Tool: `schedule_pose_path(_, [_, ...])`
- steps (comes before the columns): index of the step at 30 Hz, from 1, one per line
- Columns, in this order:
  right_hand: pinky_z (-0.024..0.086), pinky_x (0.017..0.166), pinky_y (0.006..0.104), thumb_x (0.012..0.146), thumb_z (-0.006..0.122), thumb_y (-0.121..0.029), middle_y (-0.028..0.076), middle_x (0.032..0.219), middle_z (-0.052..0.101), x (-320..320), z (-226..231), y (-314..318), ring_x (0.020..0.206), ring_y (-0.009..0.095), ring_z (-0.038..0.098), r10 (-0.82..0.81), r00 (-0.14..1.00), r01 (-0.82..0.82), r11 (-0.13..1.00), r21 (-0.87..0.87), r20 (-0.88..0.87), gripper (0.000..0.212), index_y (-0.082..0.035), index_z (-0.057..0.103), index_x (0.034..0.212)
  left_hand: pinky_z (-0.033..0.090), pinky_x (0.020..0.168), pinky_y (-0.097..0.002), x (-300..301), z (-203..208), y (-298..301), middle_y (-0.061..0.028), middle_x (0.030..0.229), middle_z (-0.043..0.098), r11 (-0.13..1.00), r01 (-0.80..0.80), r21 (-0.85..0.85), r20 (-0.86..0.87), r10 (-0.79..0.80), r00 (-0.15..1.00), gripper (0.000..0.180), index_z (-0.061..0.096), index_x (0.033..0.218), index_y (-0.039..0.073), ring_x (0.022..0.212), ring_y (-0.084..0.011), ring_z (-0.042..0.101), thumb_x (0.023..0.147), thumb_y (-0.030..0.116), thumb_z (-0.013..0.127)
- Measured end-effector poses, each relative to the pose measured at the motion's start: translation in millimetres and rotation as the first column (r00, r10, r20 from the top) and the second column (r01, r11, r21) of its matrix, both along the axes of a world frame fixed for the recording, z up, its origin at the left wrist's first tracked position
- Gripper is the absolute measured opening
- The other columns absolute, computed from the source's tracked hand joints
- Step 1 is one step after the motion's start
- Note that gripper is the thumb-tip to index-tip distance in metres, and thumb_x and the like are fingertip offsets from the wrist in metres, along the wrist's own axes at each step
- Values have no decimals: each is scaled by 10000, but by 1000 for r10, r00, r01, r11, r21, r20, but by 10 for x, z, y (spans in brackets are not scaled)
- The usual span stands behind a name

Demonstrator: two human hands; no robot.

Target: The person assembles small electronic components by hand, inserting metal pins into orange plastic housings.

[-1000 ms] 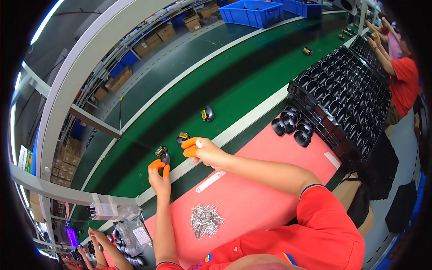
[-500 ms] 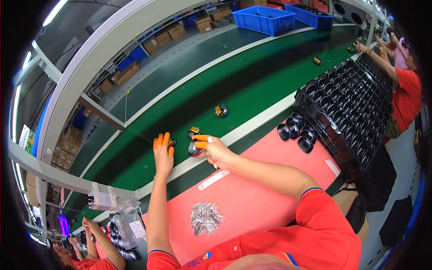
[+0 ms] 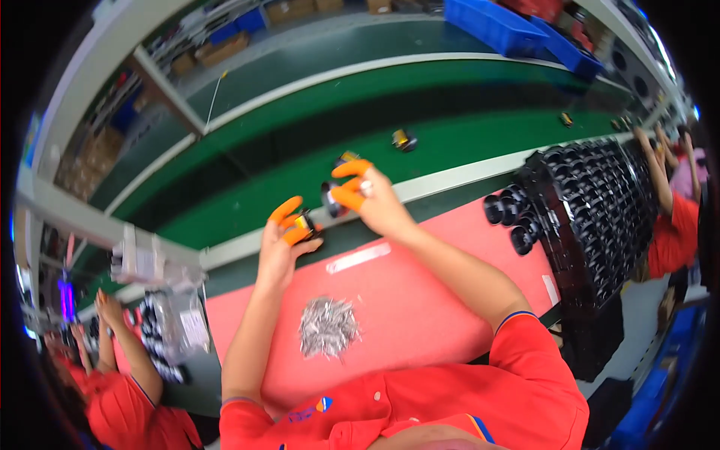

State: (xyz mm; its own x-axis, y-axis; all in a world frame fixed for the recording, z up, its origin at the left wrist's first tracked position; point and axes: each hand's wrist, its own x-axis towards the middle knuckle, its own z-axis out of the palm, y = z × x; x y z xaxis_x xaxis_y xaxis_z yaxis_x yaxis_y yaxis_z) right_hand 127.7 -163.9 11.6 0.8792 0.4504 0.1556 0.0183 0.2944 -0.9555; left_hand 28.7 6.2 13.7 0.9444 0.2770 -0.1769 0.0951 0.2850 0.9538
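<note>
Your left hand (image 3: pixel 278 250) had its grip on a black-and-yellow part (image 3: pixel 304 223); your right hand (image 3: pixel 381 204) grasped a black shell (image 3: pixel 328 198).

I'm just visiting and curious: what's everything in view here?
mat: one, pink, before the person
belt: one, green, beyond the mat
belt parts: at least three, black and yellow, on the belt
metal slivers: uncountable heap, silver, on the mat
strips: two, white, on the mat
loose shells: several, black, mat's right end
tray stack: one, black, right of mat
bag: one, clear, left of mat
bins: two, blue, top right
boxes: several, brown, top left
co-workers: at least two, red-shirted, both edges
held part: one, black and yellow, in left fingers
dark piece: one, blackish, in right fingers
left fingers: several, some orange-covered, centre
right fingers: several, some orange-covered, centre
</note>
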Motion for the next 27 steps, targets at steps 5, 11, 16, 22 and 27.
schedule_pose_path(5, [490,687,234,835,648,-37,73,898,641,-125,136,-10,786,105,608,52,990,-18,970,-242,134,245,11,595,1070,575,723,-316,-47,-103,-74,-113,1046,551,989,47,-141,-58,-55,997,424,497,1205,4,887,-204,624,801,-30,620])
schedule_pose_path(11, [489,744,236,839,633,-18,93,949,645,-238,64,91,848,115,609,71,979,1,936,-351,191,269,30,594,1101,555,747,-286,-112,-161,-20,-107,1018,569,980,19,-200,-4,-20,1000,434,501,1191,-17,850,-175,627,785,-34,654])
schedule_pose_path(16, [495,769,243,814,666,-14,104,964,646,-265,3,87,862,123,611,83,970,7,930,-367,230,303,31,590,1104,547,736,-283,-129,-171,-70,-104,1017,574,985,5,-172,58,5,998,419,506,1175,-14,867,-171,624,782,-41,651])
schedule_pose_path(22, [505,753,242,792,693,-9,106,969,654,-235,1,74,860,129,624,73,964,27,928,-372,254,303,26,604,1078,543,727,-281,-140,-177,-87,-97,996,579,980,-13,-199,65,27,998,429,516,1155,-13,851,-163,623,757,-60,669])
schedule_pose_path(27, [504,696,222,769,713,-16,90,946,666,-251,-5,49,835,124,639,69,899,130,901,-414,433,311,23,615,1061,535,725,-267,-165,-117,-121,-88,975,577,989,-38,-144,60,47,997,437,523,1141,-14,833,-156,622,737,-70,681])
